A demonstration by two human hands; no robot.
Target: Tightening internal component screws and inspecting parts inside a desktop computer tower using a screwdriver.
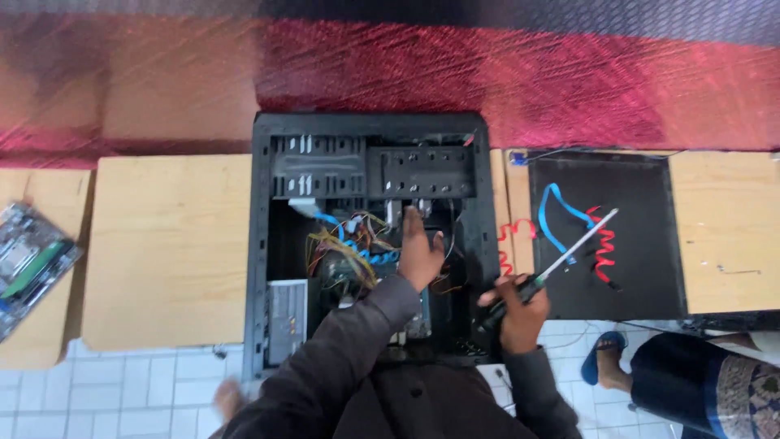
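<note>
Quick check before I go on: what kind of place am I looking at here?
Probably an informal computer repair spot on a tiled floor: an opened black computer case with loose coloured wires lies among low wooden boards, its black side panel set aside, and a bare green circuit board at far left.

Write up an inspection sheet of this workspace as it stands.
Surface: light wooden tables set side by side over white floor tiles.
Job's things: open black computer case lying flat; screwdriver with black handle.
Clutter: circuit board at far left; black side panel to the right.
Grippers: left hand reaches inside the case; right hand grips the screwdriver.
Cables: bundled coloured wires in the case; blue cable and red cable on the panel.
Surroundings: red patterned carpet; another person's sandalled foot.
</note>
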